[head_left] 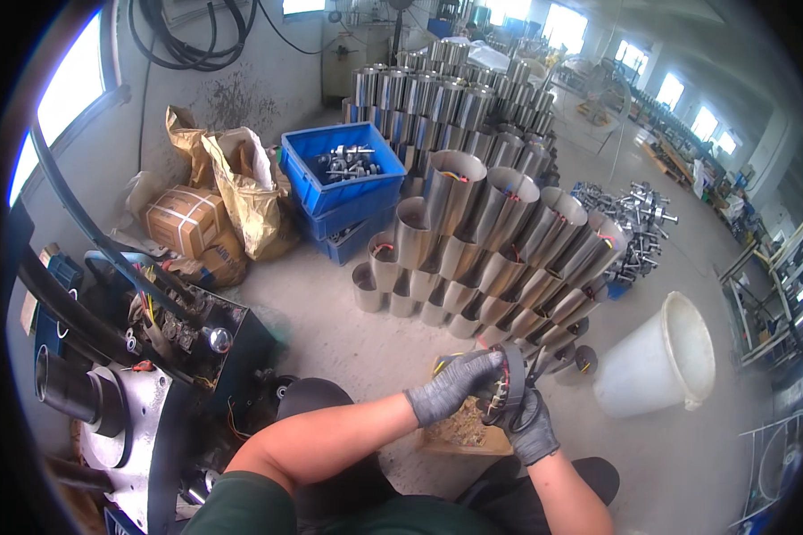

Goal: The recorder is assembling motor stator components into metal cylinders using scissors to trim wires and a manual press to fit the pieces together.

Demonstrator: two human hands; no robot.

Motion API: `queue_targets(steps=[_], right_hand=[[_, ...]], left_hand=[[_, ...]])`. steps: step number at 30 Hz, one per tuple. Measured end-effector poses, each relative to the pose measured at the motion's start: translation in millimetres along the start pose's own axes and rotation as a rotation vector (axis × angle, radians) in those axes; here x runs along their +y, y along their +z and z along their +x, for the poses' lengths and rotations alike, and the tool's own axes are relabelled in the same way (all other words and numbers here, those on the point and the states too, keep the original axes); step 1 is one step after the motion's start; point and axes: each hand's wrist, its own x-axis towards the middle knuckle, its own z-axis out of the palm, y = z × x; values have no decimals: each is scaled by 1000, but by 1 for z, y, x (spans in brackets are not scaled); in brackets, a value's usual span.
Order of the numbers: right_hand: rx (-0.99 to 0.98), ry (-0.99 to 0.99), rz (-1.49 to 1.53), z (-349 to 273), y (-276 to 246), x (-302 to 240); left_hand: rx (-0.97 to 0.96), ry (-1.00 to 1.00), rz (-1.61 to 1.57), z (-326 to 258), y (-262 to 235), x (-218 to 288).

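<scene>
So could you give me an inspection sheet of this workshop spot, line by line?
Surface: bare concrete floor, dusty and stained.
Job's things: a dark ring-shaped part with coloured wires, held over a box of small brownish bits.
Clutter: stacked shiny metal cylinders, blue crates of metal parts, white bucket, cardboard box, crumpled sacks.
Hands: left hand and right hand, both in grey gloves, gripping the ring part.
Cables: black hoses on the wall; loose wires on the machine at the left.
Surroundings: long hall with windows and more parts beyond.
</scene>
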Motion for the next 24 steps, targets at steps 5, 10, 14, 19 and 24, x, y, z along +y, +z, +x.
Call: queue_targets(steps=[5, 10, 14, 19, 24], right_hand=[[49, 312, 569, 4, 4, 3], [-4, 216, 483, -5, 0, -10], [36, 370, 898, -11, 1, -10], [111, 125, 332, -8, 3, -1], [67, 224, 510, -9, -8, -4]], left_hand=[[26, 83, 707, 6, -7, 7], [233, -48, 1324, 13, -14, 9], [229, -168, 1173, 30, -31, -10], [-24, -279, 435, 37, -41, -25], [-40, -323, 361, 27, -17, -11]])
